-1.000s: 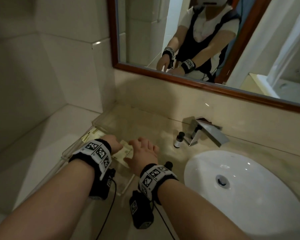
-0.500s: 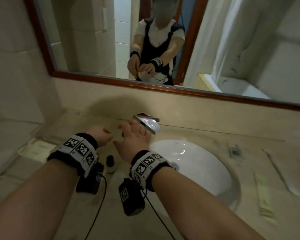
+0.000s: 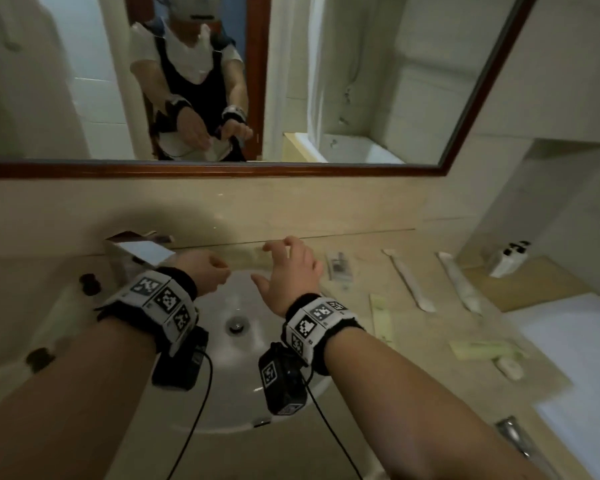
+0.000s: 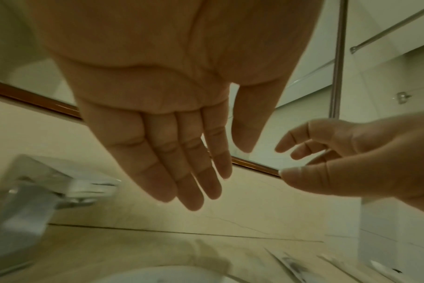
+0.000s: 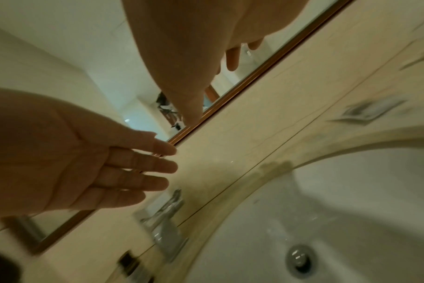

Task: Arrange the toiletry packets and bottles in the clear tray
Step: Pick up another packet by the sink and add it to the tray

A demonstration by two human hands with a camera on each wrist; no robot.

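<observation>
Packets (image 3: 341,268) right of the sink blurred, print unreadable, bottle (image 3: 89,284) smeared dark, faucet (image 4: 32,193) motion-blurred

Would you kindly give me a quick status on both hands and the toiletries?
Left hand open, empty. Right hand open, empty, over the sink. Packets loose on the counter to its right. Nothing in the way.

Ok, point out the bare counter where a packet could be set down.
Bare: the back strip between the faucet and the clear sachet. Crowded: right of the sink, where long white packets and green packets lie spread.
</observation>
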